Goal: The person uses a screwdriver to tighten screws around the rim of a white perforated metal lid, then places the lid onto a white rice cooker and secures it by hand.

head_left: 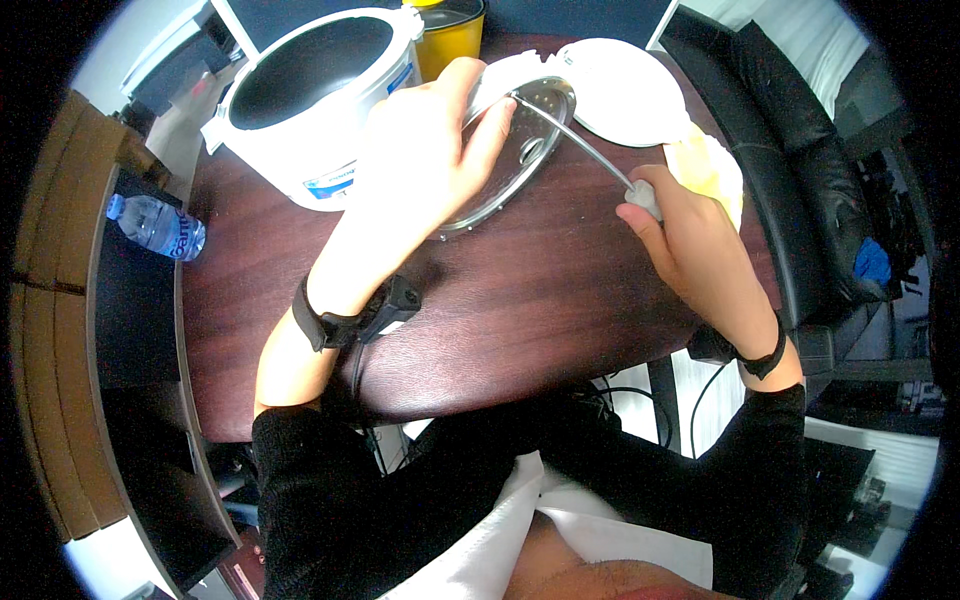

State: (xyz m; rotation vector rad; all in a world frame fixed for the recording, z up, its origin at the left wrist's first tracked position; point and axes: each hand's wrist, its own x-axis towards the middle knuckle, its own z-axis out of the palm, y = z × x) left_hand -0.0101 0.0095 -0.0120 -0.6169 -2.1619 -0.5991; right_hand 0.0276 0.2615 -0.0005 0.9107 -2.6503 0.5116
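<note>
My right hand (697,240) is closed round the short pale handle of a screwdriver (585,150). Its long metal shaft slants up and left to the edge of a shiny round metal lid plate (515,185). My left hand (430,145) grips the upper part of this plate, with the thumb beside the screwdriver's tip. What the tip touches is too small to make out. The plate stands tilted over the table. Just left of it is a white rice cooker body (290,150) with a dark, open inside. A white oval cover (625,92) lies behind and right of the plate.
A yellow cloth (712,180) lies at the table's right edge. Behind the cooker stands a yellow container (452,45). A clear water bottle (158,228) lies left of the dark wooden table (520,300). Black sofa seating (775,110) borders the right side. Cables hang below the front edge.
</note>
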